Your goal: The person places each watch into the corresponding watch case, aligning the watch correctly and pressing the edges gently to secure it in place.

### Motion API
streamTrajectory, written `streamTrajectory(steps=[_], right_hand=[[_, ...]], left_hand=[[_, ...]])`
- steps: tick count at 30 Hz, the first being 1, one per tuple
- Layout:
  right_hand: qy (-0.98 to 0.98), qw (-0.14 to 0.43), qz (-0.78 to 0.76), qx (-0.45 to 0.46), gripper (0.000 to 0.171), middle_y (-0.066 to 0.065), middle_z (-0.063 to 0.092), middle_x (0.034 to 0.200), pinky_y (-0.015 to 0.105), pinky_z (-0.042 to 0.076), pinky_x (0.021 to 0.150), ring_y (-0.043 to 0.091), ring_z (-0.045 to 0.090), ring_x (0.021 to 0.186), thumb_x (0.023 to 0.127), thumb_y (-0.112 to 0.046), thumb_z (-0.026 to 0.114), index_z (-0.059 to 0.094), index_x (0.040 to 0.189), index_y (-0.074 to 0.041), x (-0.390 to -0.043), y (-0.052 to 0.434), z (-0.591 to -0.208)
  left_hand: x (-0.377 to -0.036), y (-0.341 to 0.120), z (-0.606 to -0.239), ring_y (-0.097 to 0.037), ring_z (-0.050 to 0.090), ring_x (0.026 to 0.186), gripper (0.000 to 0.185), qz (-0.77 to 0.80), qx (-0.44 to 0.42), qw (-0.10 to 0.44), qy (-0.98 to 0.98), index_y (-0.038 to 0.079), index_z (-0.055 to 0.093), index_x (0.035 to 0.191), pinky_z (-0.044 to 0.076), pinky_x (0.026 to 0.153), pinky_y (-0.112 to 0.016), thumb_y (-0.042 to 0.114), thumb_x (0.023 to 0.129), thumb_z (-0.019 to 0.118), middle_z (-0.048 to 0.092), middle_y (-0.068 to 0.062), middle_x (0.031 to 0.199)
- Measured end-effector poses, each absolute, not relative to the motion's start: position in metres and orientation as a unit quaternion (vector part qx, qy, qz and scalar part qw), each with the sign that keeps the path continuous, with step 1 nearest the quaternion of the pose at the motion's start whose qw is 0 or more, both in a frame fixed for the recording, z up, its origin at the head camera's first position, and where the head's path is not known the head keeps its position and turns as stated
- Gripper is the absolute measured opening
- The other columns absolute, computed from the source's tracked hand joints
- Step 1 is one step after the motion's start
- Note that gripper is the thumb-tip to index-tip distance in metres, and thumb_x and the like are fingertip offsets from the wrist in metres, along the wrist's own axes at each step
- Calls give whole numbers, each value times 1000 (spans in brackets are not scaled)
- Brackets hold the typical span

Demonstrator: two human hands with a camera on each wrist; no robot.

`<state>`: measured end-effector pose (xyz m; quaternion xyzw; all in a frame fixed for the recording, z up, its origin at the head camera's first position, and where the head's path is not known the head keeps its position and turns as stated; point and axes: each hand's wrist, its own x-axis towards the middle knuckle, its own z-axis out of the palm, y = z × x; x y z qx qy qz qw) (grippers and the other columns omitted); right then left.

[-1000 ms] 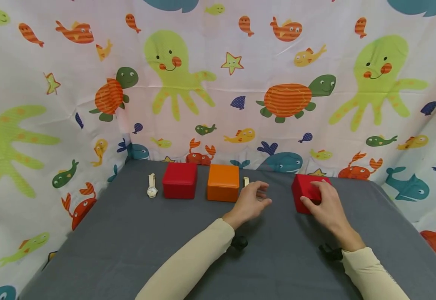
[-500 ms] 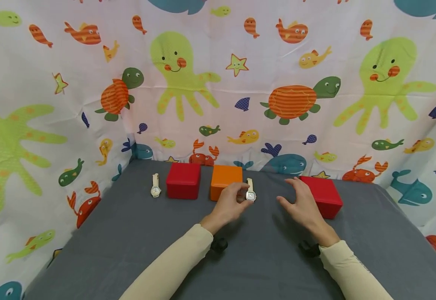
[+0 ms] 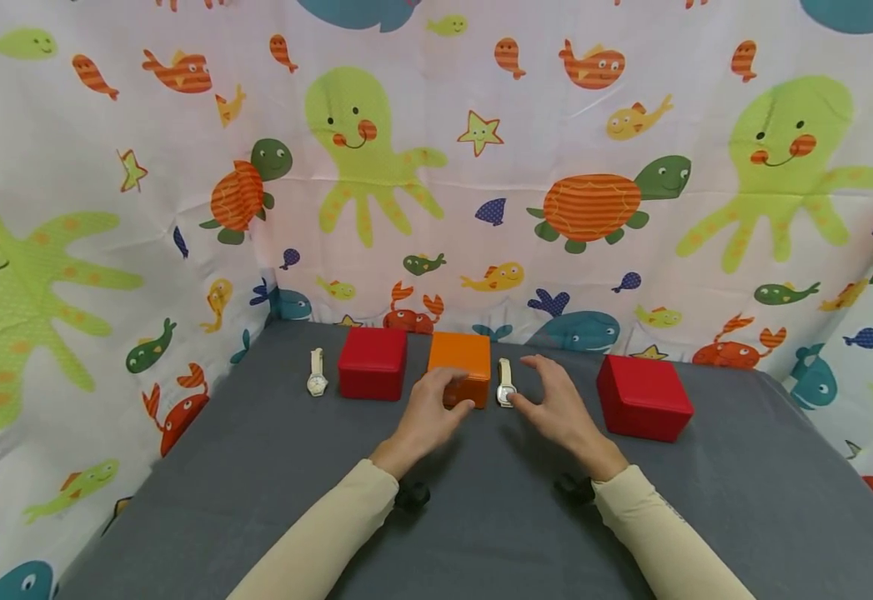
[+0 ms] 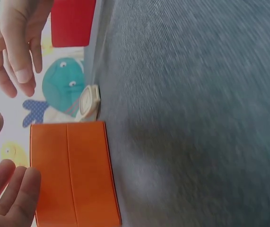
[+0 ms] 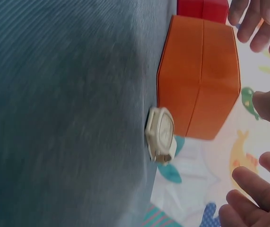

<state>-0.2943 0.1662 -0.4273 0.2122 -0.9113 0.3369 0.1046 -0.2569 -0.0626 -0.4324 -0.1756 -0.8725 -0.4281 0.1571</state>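
Step in hand, by the look of it: both hands closing on centre of head frame. Left hand (image 3: 430, 410) at orange box (image 3: 460, 357), fingers loose, no firm grip seen. Right hand (image 3: 556, 407) spread (empty) beside watch (image 3: 506, 385) on grey surface (image 3: 256, 492). Next likely calls for pinching watch strap. Box crowds it; red box (image 3: 644, 397) sits right, another red box (image 3: 373, 363) and second watch (image 3: 317, 373) left.

1. the tabletop (image 3: 256, 500) is covered by a dark grey cloth.
2. a white sheet (image 3: 481, 75), printed with green octopuses, striped turtles, fish, whales, crabs and stars, is hung behind and along both sides.
3. even, soft light is cast throughout.
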Motion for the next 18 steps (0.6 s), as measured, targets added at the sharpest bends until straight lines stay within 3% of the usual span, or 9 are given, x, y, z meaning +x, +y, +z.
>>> streamTrajectory(steps=[12,18], right_hand=[[-893,86,364,250,64,14,52,132,53,38,101,35,47,120,85,-35,72,47,136,-5,-304,133,-435],[-894,74,373,236,67,14,51,133,54,38,101,36,47,122,86,-37,71,44,137,-5,-305,122,-436]], left_hand=[[-257,-91,-440,-31,54,98,41,-425,-135,202,-872,8,62,121,51,83,-40,13,83,75,57,-8,114],[-260,-99,-442,-24,47,104,39,-400,-114,237,-878,10,64,117,47,88,-40,15,81,77,55,-8,113]])
